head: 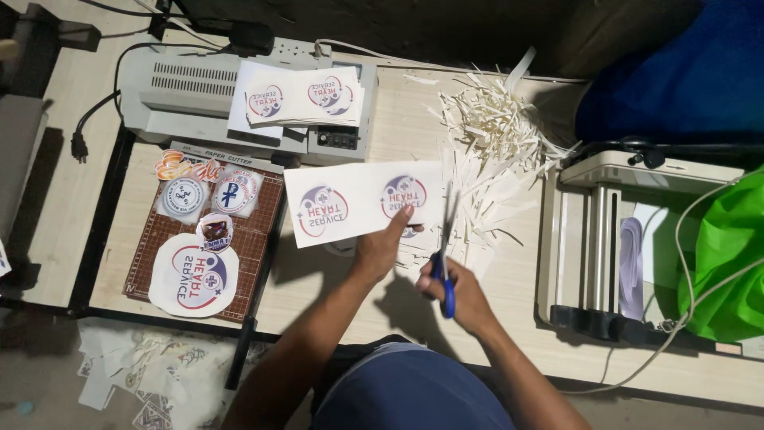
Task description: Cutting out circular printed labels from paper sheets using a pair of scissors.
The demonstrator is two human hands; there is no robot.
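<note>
Left hand pinches printed sheet, right hand grips blue-handled scissors mid-cut at frame centre; trimmings piled, two logos uncut.

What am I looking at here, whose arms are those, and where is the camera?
There is no machine doing the work: these are a person's two bare arms, filmed by one camera worn on their head, looking down at a wooden table.

The left hand holds a printed sheet with two round emblems. The right hand works blue-handled scissors, cutting along the sheet's right edge.

Behind the scissors lies a heap of white paper strips, apparently trimmings. At the back left, a grey machine, probably a laminator, carries a stack of similar prints. In front of it a paper cutter board holds round cut-out stickers. On the right stand another grey machine and a green bag.
</note>
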